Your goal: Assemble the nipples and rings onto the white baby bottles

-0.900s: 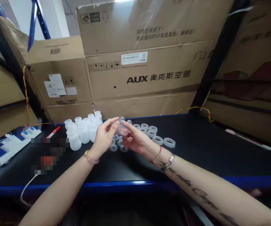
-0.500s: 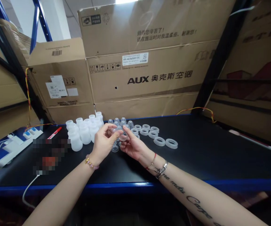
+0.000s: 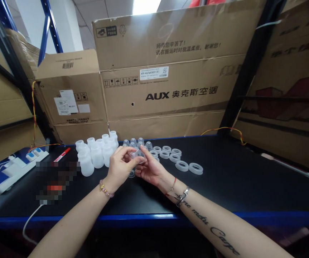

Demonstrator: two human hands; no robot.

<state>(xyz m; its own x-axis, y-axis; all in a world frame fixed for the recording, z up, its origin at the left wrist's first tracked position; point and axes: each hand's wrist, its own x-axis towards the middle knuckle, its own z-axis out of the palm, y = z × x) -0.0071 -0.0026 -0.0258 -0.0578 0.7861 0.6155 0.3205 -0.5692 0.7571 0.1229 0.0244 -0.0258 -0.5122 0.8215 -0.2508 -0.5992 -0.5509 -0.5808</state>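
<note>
My left hand (image 3: 120,165) and my right hand (image 3: 153,168) meet above the black tabletop, both closed on one small clear bottle part (image 3: 137,154). Fingers cover much of it, so whether it is one piece or two fitted together is hidden. Behind the hands stand clear domed caps (image 3: 133,142). Partly under the fingers lies a clear round piece with a flange (image 3: 131,174). To the left are several frosted white bottles (image 3: 86,165), upright and without lids. Several translucent screw rings (image 3: 181,166) lie flat on the right.
A red-and-white marker (image 3: 62,154) and a white power strip (image 3: 17,175) lie at the left, near a blurred-out object with a white cable (image 3: 30,222). Large cardboard (image 3: 186,118) walls the back. The table has a blue front edge (image 3: 143,217).
The camera has tilted up slightly, so the scene sits lower. My fingers have shifted a little around the clear part, which now appears tilted differently. The other pieces stay in place.
</note>
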